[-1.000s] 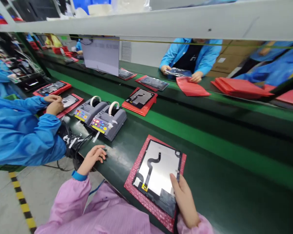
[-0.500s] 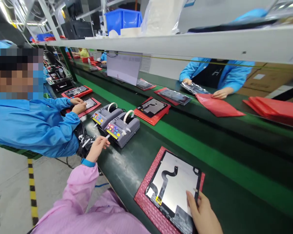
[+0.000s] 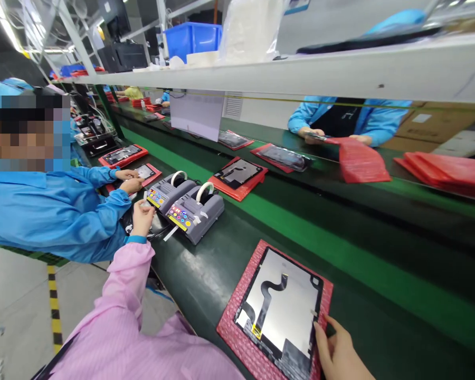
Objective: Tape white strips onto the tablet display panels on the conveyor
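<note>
My left hand [image 3: 142, 217] is closed in a pinch on a small whitish strip of tape [image 3: 144, 202], just in front of the left tape dispenser [image 3: 167, 191]. A white tape end sticks out of the right tape dispenser [image 3: 198, 212], whose small lights are lit. A tablet screen [image 3: 288, 301] lies back side up on a red bubble-wrap bag [image 3: 237, 311], its silver back crossed by a dark flex cable [image 3: 266, 301]. At its right edge is my right hand [image 3: 336, 343], thumb against the screen's border and fingers curled at the bag's edge, partly hidden.
Left of me a co-worker in a blue jacket [image 3: 51, 211] handles another screen [image 3: 145, 173]. Across the bench, another person's hands hold a red bag [image 3: 362, 161]. More bagged screens [image 3: 237, 174] stand along the green bench. A white shelf beam [image 3: 261, 74] crosses overhead.
My left hand has moved left from the right dispenser to the left one. A tape end now shows at the right dispenser. My right thumb has slid back to the screen's edge.
</note>
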`<state>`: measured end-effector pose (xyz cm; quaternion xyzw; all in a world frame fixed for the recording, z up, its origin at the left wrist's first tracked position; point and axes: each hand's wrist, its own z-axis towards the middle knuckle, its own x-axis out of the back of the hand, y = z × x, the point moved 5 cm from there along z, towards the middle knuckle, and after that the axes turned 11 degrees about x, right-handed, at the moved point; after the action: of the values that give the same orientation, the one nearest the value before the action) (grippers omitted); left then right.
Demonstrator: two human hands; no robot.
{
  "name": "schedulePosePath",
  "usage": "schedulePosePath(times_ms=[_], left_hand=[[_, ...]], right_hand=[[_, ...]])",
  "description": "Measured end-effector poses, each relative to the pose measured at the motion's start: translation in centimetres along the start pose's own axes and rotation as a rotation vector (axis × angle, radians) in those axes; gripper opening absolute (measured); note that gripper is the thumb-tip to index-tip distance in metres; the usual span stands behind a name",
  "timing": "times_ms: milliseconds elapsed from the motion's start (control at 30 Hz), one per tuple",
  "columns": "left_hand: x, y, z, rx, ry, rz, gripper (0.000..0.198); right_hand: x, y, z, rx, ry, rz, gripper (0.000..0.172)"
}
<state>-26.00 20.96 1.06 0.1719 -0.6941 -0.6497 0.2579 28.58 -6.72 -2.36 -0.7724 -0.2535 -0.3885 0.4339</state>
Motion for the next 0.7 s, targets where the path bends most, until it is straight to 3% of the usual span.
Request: schedulePosePath(times_ms=[167, 333, 467, 600, 700], left_hand=[[0.6, -0.3, 0.4, -0.017, 0.028, -0.042, 0.047], [0.1, -0.3, 0.3, 0.02, -0.016, -0.088, 0.036], [0.1, 1.3, -0.7, -0.052, 0.002, -0.128, 0.046], [0.8, 5.2, -3.9, -0.279, -0.027, -0.19, 0.047], [-0.3, 7.9, -8.9, -0.436, -0.197, -0.195, 0.049]], right_hand=[[-0.3, -0.4, -0.4, 0.034, 0.054, -0.082, 0.062], [-0.3, -1.0, -0.6, 0.095, 0.135, -0.161, 0.057], [-0.4, -0.8, -0.7, 0.128, 0.164, -0.16, 0.055], [-0.7, -0.5, -0.7, 0.147, 0.192, -0.117, 0.051], [-0.2, -1.7, -1.2, 0.266, 0.33, -0.104, 0.046]])
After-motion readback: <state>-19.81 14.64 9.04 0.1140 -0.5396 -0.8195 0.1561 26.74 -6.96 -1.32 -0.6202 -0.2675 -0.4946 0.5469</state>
